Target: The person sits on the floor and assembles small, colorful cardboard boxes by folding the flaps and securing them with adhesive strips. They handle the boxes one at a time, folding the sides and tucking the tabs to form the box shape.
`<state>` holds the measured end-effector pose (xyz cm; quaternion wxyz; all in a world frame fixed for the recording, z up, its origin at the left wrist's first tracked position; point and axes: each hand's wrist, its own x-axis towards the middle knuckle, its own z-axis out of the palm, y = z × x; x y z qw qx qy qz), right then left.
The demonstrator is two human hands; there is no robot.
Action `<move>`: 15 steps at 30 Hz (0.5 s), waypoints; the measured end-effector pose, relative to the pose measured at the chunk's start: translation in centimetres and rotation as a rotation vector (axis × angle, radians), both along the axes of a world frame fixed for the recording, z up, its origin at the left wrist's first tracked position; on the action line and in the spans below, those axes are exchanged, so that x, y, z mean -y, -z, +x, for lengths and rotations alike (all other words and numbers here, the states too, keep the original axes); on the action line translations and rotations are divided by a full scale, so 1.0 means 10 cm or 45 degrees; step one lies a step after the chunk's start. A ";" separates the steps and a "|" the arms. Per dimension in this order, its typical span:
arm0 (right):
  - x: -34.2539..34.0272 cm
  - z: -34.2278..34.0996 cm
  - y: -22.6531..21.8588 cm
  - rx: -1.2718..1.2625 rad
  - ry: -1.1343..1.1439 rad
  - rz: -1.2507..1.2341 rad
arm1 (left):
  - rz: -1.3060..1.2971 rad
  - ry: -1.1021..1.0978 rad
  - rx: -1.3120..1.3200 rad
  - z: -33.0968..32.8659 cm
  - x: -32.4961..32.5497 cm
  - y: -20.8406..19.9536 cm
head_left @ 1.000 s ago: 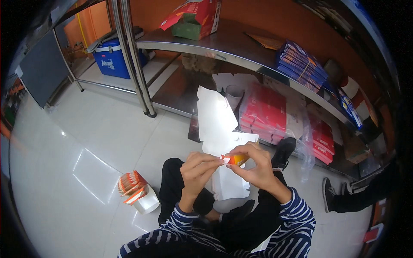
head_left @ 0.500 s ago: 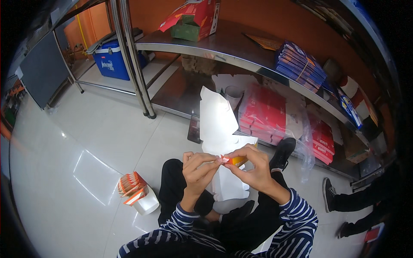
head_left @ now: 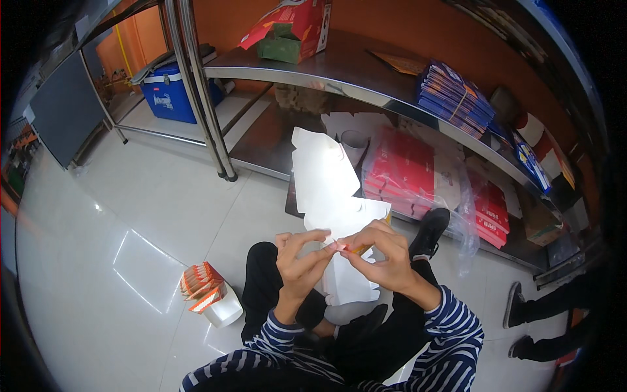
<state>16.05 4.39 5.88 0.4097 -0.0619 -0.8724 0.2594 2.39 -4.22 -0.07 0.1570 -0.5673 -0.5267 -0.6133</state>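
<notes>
Between my two hands is a small red-and-orange piece, perhaps card or a sticker, mostly hidden by my fingertips. My left hand pinches its left end with thumb and forefinger. Its right side is held between the thumb and fingers of my right hand. Below and beyond the hands an opened white carton rests over my lap, its long flap pointing away from me. On the floor at my left lies a cluster of orange-edged folded papers or packets, against a white cup-like container.
Ahead runs a metal shelf with a red-and-green box and banded blue stacks. Beneath are red flat cartons in plastic. A blue cooler stands far left. Another person's legs are at right.
The carton's long flap has swung left. My fingertips have drawn closer and cover more of the small piece. The other person's feet have shifted slightly.
</notes>
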 end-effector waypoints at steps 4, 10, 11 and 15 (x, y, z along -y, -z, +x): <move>-0.01 0.03 -0.08 -0.026 -0.078 0.109 | -0.031 0.096 -0.007 -0.04 0.04 -0.07; -0.01 0.02 -0.06 -0.108 -0.098 0.247 | 0.001 0.167 0.027 -0.03 0.13 -0.15; 0.00 0.02 -0.06 -0.116 -0.104 0.236 | 0.014 0.187 0.031 -0.03 0.14 -0.16; 0.00 0.03 -0.06 -0.087 -0.125 0.154 | 0.045 0.195 0.000 -0.04 0.15 -0.17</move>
